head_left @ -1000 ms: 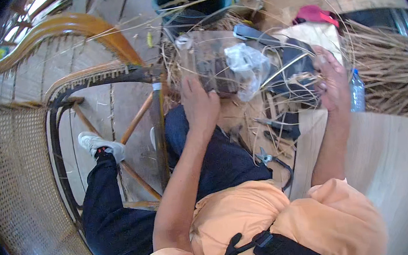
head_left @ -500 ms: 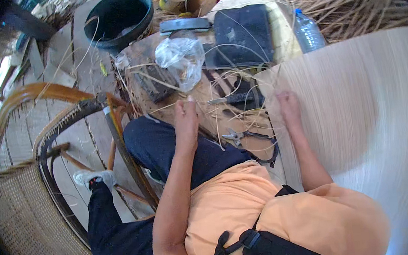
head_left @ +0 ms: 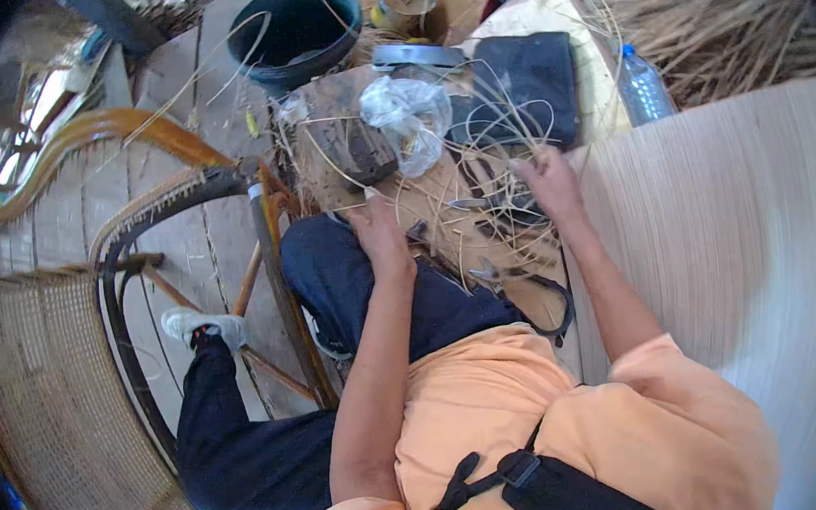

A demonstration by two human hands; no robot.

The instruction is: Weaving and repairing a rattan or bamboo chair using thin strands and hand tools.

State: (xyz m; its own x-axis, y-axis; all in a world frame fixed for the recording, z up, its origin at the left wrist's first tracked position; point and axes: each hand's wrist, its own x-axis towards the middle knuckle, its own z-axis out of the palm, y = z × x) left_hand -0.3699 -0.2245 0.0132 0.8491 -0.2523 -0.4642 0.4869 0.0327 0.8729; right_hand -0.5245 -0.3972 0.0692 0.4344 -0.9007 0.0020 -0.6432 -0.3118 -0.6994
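Pinching left hand [head_left: 383, 238]: our thumb and finger look pressed together on a thin cane strip [head_left: 330, 163], wrist near our bent knee [head_left: 322, 255].
Right hand [head_left: 552, 184]: curled, seeming to pinch cane loops [head_left: 520, 134]; its arm leans inward.
Gap: we hold our hands apart, maybe so nothing tangles.
Cutters [head_left: 490, 272]: between our arms, perhaps for easy reach.
Plastic bag [head_left: 408, 119]: past our hands, beside a dark block [head_left: 361, 154].
Bucket [head_left: 302, 76]: farther off.

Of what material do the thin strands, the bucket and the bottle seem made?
Thin strands: perhaps rattan, pale and matt, curling in loose loops. Bucket: probably plastic, smooth dark green, thin-walled. Bottle: likely clear plastic, see-through with glossy glints.
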